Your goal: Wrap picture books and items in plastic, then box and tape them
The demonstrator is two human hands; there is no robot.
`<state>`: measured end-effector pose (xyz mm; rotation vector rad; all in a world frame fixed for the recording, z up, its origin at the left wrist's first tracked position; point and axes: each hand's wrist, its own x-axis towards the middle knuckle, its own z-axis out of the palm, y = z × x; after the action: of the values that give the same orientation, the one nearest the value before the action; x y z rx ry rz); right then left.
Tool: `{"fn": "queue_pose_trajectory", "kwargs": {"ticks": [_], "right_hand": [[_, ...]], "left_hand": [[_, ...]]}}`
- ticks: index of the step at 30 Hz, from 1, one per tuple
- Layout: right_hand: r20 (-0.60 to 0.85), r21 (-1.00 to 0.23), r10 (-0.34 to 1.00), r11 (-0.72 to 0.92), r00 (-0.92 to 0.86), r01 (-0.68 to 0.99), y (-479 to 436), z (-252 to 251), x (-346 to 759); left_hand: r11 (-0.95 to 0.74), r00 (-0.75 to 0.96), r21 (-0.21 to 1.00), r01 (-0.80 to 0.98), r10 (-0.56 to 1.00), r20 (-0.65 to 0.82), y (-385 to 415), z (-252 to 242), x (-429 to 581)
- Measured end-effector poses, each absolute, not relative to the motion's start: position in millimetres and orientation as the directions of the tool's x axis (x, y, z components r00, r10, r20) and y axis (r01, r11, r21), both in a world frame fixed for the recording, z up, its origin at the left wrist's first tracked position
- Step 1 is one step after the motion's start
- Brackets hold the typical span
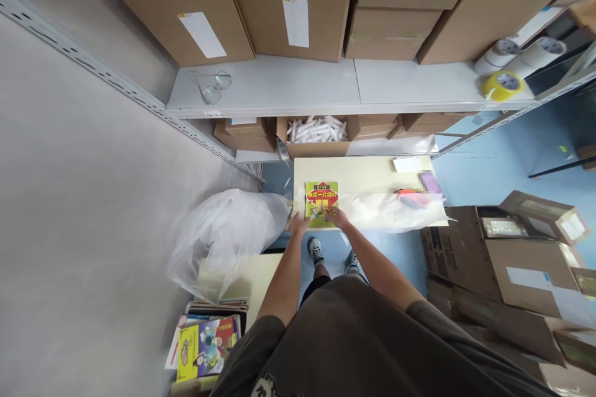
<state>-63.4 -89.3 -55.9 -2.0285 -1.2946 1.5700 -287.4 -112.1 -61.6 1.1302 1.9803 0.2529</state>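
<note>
A children's book (321, 201) with a green, yellow and red cover is at the near left part of a pale table (363, 172), its cover facing up. My left hand (298, 222) grips its lower left corner. On the lower right edge, my right hand (336, 217) is closed with fingers over the cover. Both hands hold the book. Beside it on the right, clear plastic film (372, 211) is spread over the table. A red item (412, 198) shows partly under the film, near a purple item (430, 182) that is blurred.
Ahead stands a shelf (302, 84) with cartons, glasses (216, 88) and tape rolls (503, 85). Below it, a carton holds white rolled pieces (316, 130). A translucent plastic bag (233, 223) bulges at left, above stacked books (207, 347). Cardboard boxes (526, 267) crowd the right.
</note>
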Motion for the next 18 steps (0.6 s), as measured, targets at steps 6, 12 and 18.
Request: {"fn": "queue_pose_trajectory", "kwargs": {"ticks": [6, 12, 18], "right_hand": [[-0.693, -0.67, 0.72, -0.621, -0.043, 0.407, -78, -44, -74], [-0.677, -0.711, 0.705, -0.701, -0.211, -0.06, -74, -7, -78], [-0.568, -0.797, 0.821, -0.567, -0.062, -0.207, -76, 8, -44]], "left_hand": [[0.467, -0.264, 0.593, 0.656, 0.878, -0.399, -114, -46, -256], [0.274, -0.154, 0.627, 0.729, 0.959, -0.239, -126, -8, -212], [0.037, 0.092, 0.514, 0.857, 0.971, -0.222, -131, 17, -158]]}}
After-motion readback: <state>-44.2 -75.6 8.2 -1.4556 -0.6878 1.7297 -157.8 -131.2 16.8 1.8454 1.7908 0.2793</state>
